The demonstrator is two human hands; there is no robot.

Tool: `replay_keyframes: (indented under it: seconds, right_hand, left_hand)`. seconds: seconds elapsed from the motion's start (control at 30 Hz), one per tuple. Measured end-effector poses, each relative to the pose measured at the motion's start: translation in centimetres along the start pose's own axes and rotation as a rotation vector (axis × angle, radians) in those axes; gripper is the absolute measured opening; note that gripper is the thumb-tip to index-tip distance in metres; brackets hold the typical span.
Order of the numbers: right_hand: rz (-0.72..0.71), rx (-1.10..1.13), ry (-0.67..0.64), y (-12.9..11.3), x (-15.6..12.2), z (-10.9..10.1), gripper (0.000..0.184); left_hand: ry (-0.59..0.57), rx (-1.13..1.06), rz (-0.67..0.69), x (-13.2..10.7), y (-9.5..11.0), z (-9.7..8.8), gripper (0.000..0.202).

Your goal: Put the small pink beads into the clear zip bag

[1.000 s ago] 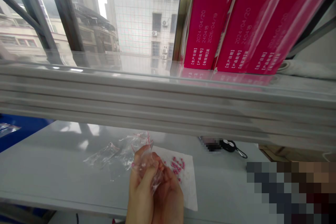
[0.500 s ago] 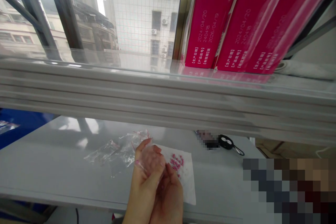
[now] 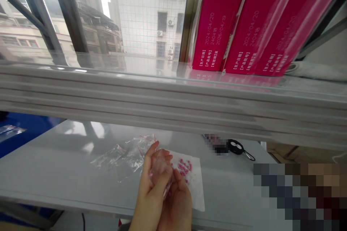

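A thin clear plastic bag [image 3: 160, 168] is between my two hands above the table's near edge. My left hand [image 3: 153, 184] is closed on it, thumb across the front and fingers curled behind. Pressed against that hand from the right, my right hand [image 3: 179, 195] is cupped, its fingers closed on the bag's lower side. Small pink spots show through the film; what they are I cannot make out. Just beyond the right hand lies a white sheet of paper [image 3: 197, 191], with many small pink beads [image 3: 184, 168] scattered on it.
Crumpled clear zip bags [image 3: 132, 153] lie left of my hands on the grey table [image 3: 67, 173]. A black key fob with a loop [image 3: 235, 147] sits at the back right. A ridged shelf [image 3: 162, 103] crosses above, carrying tall magenta boxes [image 3: 219, 29].
The view has shifted slightly. My left hand has turned a little and the bag looks more bunched between my hands; both hands still hold it.
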State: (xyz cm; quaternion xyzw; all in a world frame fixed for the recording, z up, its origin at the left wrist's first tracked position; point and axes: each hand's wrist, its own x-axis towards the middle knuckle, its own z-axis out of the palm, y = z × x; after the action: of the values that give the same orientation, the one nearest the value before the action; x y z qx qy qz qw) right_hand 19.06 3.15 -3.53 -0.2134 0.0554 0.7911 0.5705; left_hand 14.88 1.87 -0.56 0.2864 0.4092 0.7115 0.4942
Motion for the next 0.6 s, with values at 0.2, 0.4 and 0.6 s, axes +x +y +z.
replay_keyframes:
  seconds: [0.2,0.4,0.6]
  right_hand:
    - [-0.007,0.039,0.028,-0.1,-0.4,0.9,0.025]
    - [-0.015,0.025,0.027,0.0,-0.7,1.1,0.024]
    - [-0.062,-0.059,-0.023,0.2,-0.5,0.7,0.031]
  left_hand:
    - [0.045,-0.258,-0.076,-0.1,0.9,0.6,0.063]
    - [0.065,-0.394,-0.010,0.5,1.0,0.4,0.067]
    - [0.086,-0.413,-0.082,0.8,0.8,0.3,0.064]
